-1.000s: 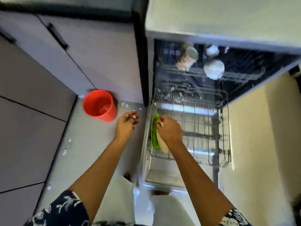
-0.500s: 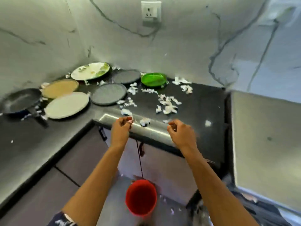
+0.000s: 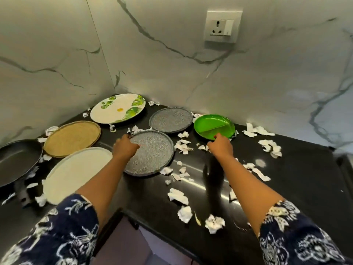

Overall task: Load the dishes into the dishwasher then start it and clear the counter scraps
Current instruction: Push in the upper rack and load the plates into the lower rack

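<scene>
My left hand (image 3: 125, 148) lies over the left part of the near speckled grey plate (image 3: 152, 155), fingers curled at its far-left rim. My right hand (image 3: 220, 147) is at the near rim of the green divided plate (image 3: 212, 125), fingers curled against that edge. A second speckled grey plate (image 3: 171, 119) sits between them, farther back. A white plate with green leaves (image 3: 116, 111), a tan woven plate (image 3: 72, 137) and a cream plate (image 3: 76, 171) lie to the left. Torn white paper scraps (image 3: 178, 196) litter the black counter (image 3: 296, 178).
A black pan (image 3: 15, 159) sits at the far left of the counter. Marble walls meet in a corner behind the plates, with a wall socket (image 3: 221, 27) above. The counter's front edge and a cabinet (image 3: 133, 245) lie below my arms.
I have turned from the dishwasher rack up to the counter. Both hands moved from the counter's front edge forward onto the plates, left to the grey one, right to the green one.
</scene>
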### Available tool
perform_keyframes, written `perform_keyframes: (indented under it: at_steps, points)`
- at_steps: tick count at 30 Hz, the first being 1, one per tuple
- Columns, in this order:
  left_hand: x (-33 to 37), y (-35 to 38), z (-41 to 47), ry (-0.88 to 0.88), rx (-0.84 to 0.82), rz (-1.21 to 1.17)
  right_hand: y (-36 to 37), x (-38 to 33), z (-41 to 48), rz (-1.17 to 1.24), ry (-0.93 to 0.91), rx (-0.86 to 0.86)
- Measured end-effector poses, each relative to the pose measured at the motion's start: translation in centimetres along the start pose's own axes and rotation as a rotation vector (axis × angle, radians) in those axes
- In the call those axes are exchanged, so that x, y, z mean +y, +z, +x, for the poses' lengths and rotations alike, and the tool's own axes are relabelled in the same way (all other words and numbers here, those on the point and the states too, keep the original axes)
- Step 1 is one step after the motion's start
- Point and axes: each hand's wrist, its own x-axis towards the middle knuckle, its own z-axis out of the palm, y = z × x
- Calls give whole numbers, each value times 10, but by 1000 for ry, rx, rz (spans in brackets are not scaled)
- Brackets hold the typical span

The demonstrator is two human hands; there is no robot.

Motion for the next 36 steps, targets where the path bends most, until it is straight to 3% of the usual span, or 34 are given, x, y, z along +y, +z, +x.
perform_keyframes:
  at_steps: [3,8,12,18,22,27,31,36]
  points:
    - [-9,6,31,-21,-73,102,14,-2,36,-66,82,67]
    - [-4,15,46,-3,-51,287,23,-5,73,-126,244,138]
    - [-4,16,59,-7,-90,291,27,5,98,-56,384,190]
    - [-4,11,69,-49,-108,185,30,30,119,211,515,259]
    - [5,-4,68,35,-68,6,27,34,128,431,597,280]
    - [34,-38,55,77,-94,-250,11,17,114,892,578,201]
    - [63,-63,24,150,-83,-260,-4,11,92,1239,557,95]
    - [85,-92,-43,263,42,-293,-46,0,35,1354,440,22]
